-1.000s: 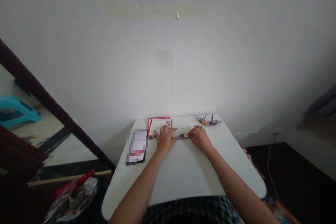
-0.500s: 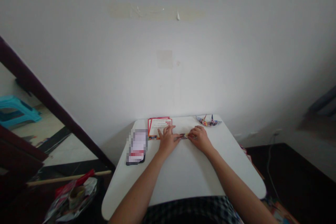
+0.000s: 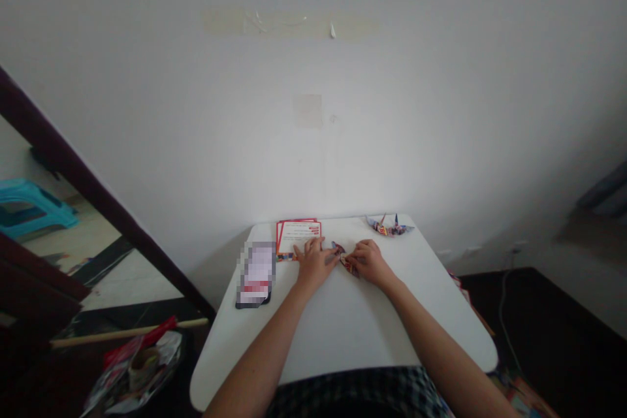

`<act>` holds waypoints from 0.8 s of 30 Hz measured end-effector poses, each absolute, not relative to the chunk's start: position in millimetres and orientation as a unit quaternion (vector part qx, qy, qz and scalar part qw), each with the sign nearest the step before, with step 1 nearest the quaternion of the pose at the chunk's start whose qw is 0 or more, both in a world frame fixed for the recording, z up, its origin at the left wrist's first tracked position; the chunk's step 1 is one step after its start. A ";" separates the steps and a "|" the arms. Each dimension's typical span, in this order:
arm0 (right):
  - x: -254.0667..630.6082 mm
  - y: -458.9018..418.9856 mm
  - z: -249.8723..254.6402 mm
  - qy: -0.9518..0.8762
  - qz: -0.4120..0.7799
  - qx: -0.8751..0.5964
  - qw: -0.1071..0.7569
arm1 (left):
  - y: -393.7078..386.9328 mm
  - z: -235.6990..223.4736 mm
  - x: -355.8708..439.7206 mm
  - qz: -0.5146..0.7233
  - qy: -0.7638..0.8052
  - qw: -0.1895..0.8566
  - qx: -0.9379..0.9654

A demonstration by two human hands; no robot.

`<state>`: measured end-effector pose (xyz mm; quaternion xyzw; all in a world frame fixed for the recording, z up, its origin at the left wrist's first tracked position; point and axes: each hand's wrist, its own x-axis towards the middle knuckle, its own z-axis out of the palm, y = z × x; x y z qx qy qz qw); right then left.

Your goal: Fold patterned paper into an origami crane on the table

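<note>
Between my hands is a small folded paper piece (image 3: 350, 267) with a colourful print, lying aslant on the white table (image 3: 343, 333). My left hand (image 3: 314, 262) holds its upper left part down with the thumb, the other fingers spread over the front edge of a stack of printed paper sheets (image 3: 300, 230). My right hand (image 3: 371, 261) pinches the middle of the piece between thumb and curled fingers. Part of the paper is hidden under the fingertips. A finished folded paper crane (image 3: 390, 227) rests at the back right of the table.
A phone (image 3: 257, 274), blurred out, lies at the table's left side. Behind the table rises a white wall (image 3: 313, 163). On the floor at left are a bin (image 3: 142, 366) with rubbish and a wooden stick (image 3: 191, 323); a blue stool (image 3: 34, 208) shows in a mirror.
The folded paper has turned from lying nearly level to slanting down to the right. My right hand has moved slightly toward me; my left hand has barely moved.
</note>
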<state>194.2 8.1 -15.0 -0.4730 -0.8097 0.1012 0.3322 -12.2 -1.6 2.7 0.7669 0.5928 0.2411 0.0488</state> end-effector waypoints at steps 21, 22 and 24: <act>201.0 13.9 -24.6 -0.823 0.092 -0.435 0.353 | -3.0 8.7 -11.4 0.183 0.579 0.080 0.791; 201.2 13.3 -23.3 -0.824 0.093 -0.438 0.348 | -3.4 9.2 -11.8 0.183 0.577 0.083 0.792; 201.7 12.2 -20.5 -0.823 0.098 -0.446 0.339 | -4.0 10.0 -12.6 0.190 0.574 0.085 0.792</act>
